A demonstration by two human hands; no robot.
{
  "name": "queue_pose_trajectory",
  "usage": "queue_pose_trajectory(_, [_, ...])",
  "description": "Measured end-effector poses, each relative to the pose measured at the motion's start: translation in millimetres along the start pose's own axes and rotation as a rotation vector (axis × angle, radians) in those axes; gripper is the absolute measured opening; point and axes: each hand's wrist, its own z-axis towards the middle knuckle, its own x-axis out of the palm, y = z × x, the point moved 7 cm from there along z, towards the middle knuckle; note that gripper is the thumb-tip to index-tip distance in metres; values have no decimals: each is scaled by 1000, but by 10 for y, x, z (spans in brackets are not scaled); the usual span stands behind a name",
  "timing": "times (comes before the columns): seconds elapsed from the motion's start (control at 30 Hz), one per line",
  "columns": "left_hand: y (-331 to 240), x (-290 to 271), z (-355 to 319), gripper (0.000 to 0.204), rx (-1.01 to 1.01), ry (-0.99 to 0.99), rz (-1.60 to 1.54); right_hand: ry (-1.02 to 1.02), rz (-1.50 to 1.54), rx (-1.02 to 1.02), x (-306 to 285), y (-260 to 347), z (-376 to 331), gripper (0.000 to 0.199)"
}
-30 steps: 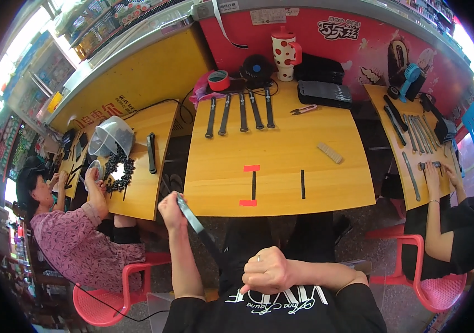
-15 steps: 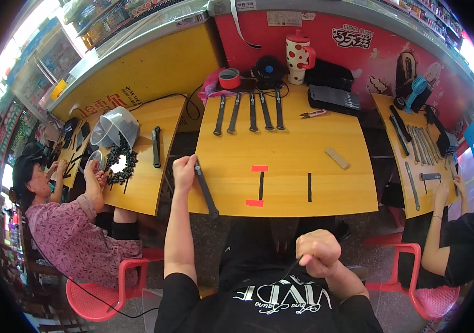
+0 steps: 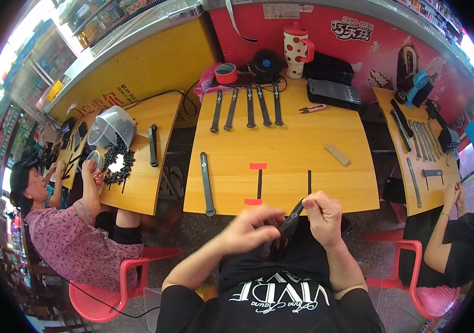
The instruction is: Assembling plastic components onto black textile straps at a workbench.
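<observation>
Both hands were down at the lap, just below the near edge of the wooden surface. The right hand had its fingers pinched shut on the upper end of a dark strap. The left hand was blurred, fingers curled loosely at the strap's lower part; whether they gripped it couldn't be told. Another dark strap lay flat on the surface, left of the red tape marks.

Three yellow wooden tables in a row, red plastic chairs at 7 and 4 o'clock, a red wall at 12, bright daylight spilling in at 10.
</observation>
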Motion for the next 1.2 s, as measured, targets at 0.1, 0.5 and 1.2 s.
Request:
queue_pose_trajectory(0.1, [41, 213, -90, 11, 4, -17, 201, -23, 16, 21, -26, -102, 24, 25])
queue_pose_trajectory(0.5, [519, -552, 1717, 16, -247, -379, -227, -244, -872, 140, -1127, -1222, 103, 22])
queue_pose_trajectory(1.2, [1306, -1033, 3428, 22, -218, -560, 882, -194, -884, 161, -1098, -1180, 154, 22])
